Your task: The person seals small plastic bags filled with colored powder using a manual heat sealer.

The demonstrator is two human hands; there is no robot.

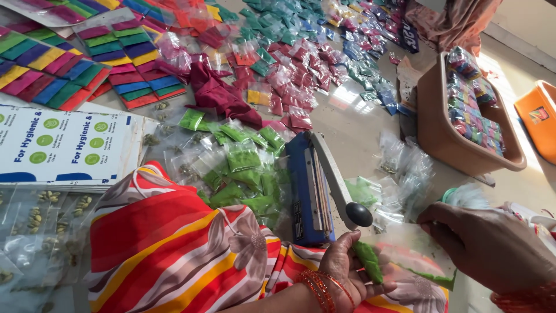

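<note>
Beside the blue heat sealer [310, 191], whose black-knobbed arm is raised, the left hand [347, 272] pinches a small clear packet of green powder [369, 261] between thumb and fingers. To its right, the right hand [486, 246] closes its fingers on a clear plastic bag [405, 174]; filled green packets [243, 174] lie heaped left of the sealer.

Home packing workshop: heat sealer [313, 185], colour-powder pouches [301, 69] on floor.

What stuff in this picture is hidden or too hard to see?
Head view:
- Right hand: fingertips hidden behind clear bags; what they grip cannot be told.
- Left hand: holds a green packet, its contents too small to tell.
- Orange tub: cut off by the right edge.
- Brown bin: lower packets hidden by its wall.
</note>
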